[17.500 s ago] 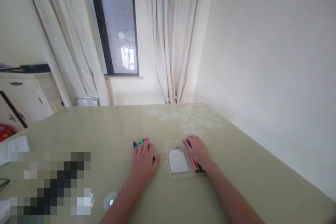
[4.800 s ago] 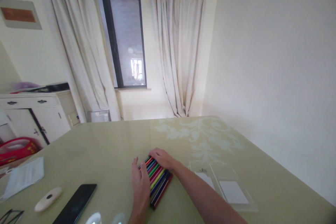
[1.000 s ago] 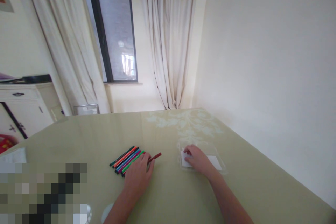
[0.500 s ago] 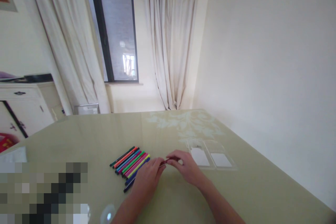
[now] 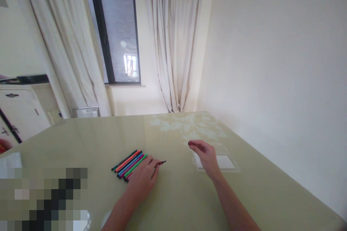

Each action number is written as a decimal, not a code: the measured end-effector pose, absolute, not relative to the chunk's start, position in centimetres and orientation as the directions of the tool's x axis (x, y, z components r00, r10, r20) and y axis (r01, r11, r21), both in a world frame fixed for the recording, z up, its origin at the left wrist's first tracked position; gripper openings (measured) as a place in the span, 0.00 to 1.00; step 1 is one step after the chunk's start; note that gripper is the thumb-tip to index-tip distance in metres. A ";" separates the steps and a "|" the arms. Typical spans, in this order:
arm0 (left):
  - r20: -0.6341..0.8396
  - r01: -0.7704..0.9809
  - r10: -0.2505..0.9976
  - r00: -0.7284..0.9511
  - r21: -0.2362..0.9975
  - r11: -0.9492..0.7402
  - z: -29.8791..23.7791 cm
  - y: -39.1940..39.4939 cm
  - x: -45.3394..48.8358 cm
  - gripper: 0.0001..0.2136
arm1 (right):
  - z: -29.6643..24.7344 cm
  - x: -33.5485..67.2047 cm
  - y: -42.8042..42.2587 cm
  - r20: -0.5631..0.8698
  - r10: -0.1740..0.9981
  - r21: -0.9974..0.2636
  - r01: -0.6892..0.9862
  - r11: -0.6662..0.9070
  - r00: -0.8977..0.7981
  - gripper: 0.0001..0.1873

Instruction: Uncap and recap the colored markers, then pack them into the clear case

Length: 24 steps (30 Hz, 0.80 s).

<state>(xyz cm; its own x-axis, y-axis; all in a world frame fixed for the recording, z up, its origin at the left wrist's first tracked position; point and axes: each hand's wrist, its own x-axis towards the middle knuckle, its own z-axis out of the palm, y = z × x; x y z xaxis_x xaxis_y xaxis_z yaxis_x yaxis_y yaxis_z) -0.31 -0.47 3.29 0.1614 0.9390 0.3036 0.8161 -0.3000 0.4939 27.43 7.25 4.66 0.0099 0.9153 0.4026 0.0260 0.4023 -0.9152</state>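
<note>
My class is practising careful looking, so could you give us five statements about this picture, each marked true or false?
1. The left hand holds a marker with its narrow tip pointing right in the picture. True.
2. The right hand has nothing in its fingers. False: it pinches a small dark piece.
3. A row of markers lies to the left of the clear case. True.
4. No marker in the row is green. False: a bright green marker lies there.
5. The curtains cover the whole window. False: the glass of the window shows between them.
</note>
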 end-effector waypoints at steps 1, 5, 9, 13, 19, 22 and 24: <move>0.302 0.816 0.937 0.177 0.487 -0.311 3.0 -0.5 0.0 0.14 | 4.8 27.1 7.0 0.398 0.917 -0.917 0.013 0.398 -0.007 0.13; 0.277 0.803 0.933 0.231 0.487 -0.343 2.3 -0.5 0.6 0.13 | 5.1 26.0 6.3 0.383 0.922 -0.924 -0.036 0.382 -0.058 0.13; 0.216 0.764 0.941 0.261 0.550 -0.338 1.9 -0.4 1.2 0.08 | 4.6 25.6 6.4 0.409 0.909 -0.906 0.081 0.415 -0.078 0.11; 0.154 0.675 0.934 0.321 0.654 -0.340 1.8 -0.9 2.3 0.05 | 3.6 24.8 7.8 0.434 0.894 -0.776 0.459 0.433 -0.111 0.06; 0.156 0.670 0.934 0.321 0.660 -0.341 2.2 -1.9 2.7 0.05 | 2.6 22.2 10.3 0.284 0.935 -0.524 0.782 0.337 -0.213 0.09; 0.126 0.663 0.935 0.331 0.674 -0.326 2.3 -1.9 2.2 0.05 | 2.6 21.6 10.2 0.273 0.934 -0.492 0.800 0.343 -0.233 0.10; 0.097 0.648 0.937 0.336 0.698 -0.305 2.5 -1.7 1.7 0.05 | 2.6 21.8 9.6 0.283 0.927 -0.465 0.810 0.357 -0.246 0.11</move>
<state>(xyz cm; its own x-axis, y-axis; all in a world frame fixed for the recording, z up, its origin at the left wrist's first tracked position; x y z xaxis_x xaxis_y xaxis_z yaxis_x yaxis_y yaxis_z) 1.72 -1.72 2.47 0.3364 0.9367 0.0967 0.6479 -0.3047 0.6981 21.81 9.56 2.65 -0.2459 0.9269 0.2835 0.8100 0.3571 -0.4652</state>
